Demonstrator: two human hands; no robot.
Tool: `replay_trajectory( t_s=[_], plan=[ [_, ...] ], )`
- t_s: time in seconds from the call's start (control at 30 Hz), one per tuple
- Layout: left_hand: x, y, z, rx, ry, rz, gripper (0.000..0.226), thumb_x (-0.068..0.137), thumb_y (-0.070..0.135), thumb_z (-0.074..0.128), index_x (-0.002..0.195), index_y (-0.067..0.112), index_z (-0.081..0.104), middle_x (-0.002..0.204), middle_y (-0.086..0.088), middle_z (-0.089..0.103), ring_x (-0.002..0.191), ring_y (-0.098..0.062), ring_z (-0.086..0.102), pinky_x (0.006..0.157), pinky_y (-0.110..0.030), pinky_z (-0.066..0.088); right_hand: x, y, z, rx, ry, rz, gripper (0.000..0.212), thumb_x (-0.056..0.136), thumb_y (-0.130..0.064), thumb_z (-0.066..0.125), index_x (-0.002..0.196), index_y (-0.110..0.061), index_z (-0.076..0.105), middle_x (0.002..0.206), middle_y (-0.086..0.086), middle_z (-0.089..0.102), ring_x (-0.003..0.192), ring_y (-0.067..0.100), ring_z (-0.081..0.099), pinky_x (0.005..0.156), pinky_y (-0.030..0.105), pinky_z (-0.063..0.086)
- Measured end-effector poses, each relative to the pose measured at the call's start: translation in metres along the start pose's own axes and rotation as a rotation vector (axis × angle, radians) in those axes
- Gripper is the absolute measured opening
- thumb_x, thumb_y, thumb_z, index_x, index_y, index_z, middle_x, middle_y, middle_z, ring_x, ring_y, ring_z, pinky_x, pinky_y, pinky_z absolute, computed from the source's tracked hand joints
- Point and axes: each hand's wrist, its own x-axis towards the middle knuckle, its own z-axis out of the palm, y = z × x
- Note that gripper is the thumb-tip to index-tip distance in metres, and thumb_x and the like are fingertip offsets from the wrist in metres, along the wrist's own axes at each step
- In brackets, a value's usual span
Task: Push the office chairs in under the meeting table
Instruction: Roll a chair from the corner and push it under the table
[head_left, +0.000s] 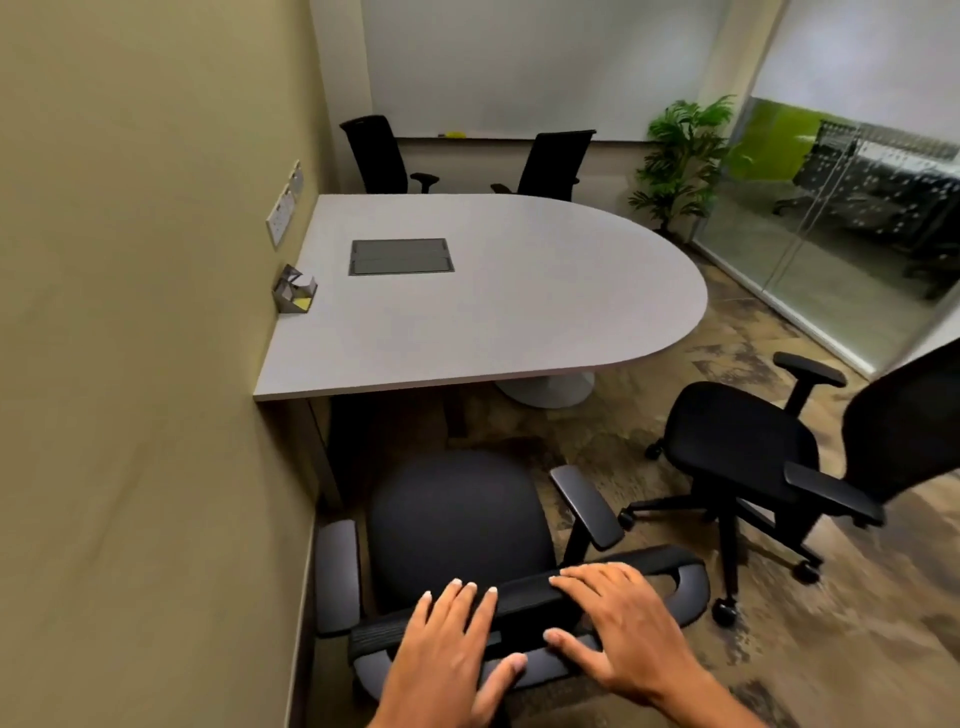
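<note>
A grey meeting table (519, 312) with one rounded end stands against the left wall. Directly below me is a black office chair (457, 519), its seat clear of the table's near edge. My left hand (452, 649) and my right hand (623, 629) both grip the top of its backrest, fingers over the front and thumbs behind. A second black chair (743, 447) stands out on the floor to the right, turned away from the table. Two more black chairs, one far left (376, 156) and one far right (558, 163), sit at the table's far side.
The olive wall (156, 364) runs close along the left of the near chair. A glass partition (831, 249) closes the right side, with a potted plant (680, 161) in the far corner. A small holder (295, 296) and a cable hatch (400, 256) are on the table.
</note>
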Motion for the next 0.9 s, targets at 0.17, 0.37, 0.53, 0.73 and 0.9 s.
replay_trajectory(
  t_s=[0.17,0.37,0.53,0.73,0.9],
  plan=[
    [0.012,0.037,-0.008,-0.004,-0.054,-0.079,0.069,0.085,0.071,0.037,0.12,0.023,0.073,0.11,0.002,0.075,0.1,-0.016,0.072,0.081,-0.036,0.061,-0.004,0.035,-0.009,-0.019,-0.017,-0.018,0.06,0.093,-0.075,0.037,0.13,-0.033,0.059,0.129,-0.015,0.061,0.119,0.007,0.054,0.105,0.029,0.04],
    [0.005,0.034,-0.003,-0.01,-0.001,-0.143,0.077,0.087,0.074,0.034,0.123,0.017,0.071,0.106,-0.001,0.074,0.092,-0.018,0.07,0.079,-0.036,0.059,-0.013,0.026,0.006,0.0,0.048,-0.044,0.058,0.093,-0.073,0.04,0.123,-0.031,0.064,0.119,-0.013,0.066,0.11,0.008,0.059,0.097,0.03,0.047],
    [0.019,0.01,0.007,0.0,0.064,-0.154,0.094,0.087,0.081,0.009,0.147,0.018,0.045,0.131,-0.001,0.061,0.118,-0.021,0.056,0.101,-0.035,0.042,0.007,0.017,0.003,-0.013,0.108,-0.044,0.062,0.091,-0.075,0.036,0.117,-0.028,0.068,0.111,-0.01,0.069,0.102,0.011,0.064,0.09,0.033,0.051],
    [0.043,-0.019,0.006,0.009,0.14,-0.192,0.087,0.089,0.079,0.021,0.132,0.015,0.062,0.114,-0.003,0.071,0.101,-0.024,0.066,0.089,-0.038,0.051,0.044,0.015,0.006,-0.054,0.129,-0.034,0.06,0.089,-0.071,0.044,0.113,-0.023,0.071,0.107,-0.006,0.072,0.098,0.017,0.067,0.086,0.036,0.052],
    [0.074,-0.034,-0.001,0.012,0.118,-0.233,0.09,0.087,0.08,0.017,0.136,0.017,0.058,0.122,-0.002,0.069,0.109,-0.023,0.064,0.094,-0.037,0.048,0.078,0.028,0.004,-0.062,0.083,-0.025,0.069,0.09,-0.075,0.034,0.117,-0.022,0.069,0.11,-0.003,0.072,0.098,0.02,0.066,0.087,0.039,0.05]
  ],
)
